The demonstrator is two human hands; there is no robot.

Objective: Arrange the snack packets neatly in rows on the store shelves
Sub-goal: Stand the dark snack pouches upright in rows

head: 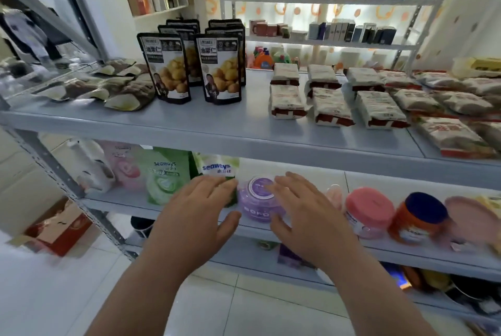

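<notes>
Both hands hang palm-down and empty in front of the lower shelf (271, 230), fingers spread and loose: the left hand (198, 208) just left of a purple jar (257, 200), the right hand (303, 205) overlapping the jar's right side in view; whether either touches it cannot be told. Up on the grey upper shelf (217, 129), well apart from the hands, two files of black chestnut pouches (192, 64) stand upright, long axis vertical, printed faces toward the camera, running front to back. To their left a heap of similar pouches (108, 86) lies flat and jumbled, pointing various ways. To the right, white-and-red packets (333, 91) lie flat in rough rows, long axes running front to back, red ends toward the shelf's front edge; farther right they skew and overlap.
</notes>
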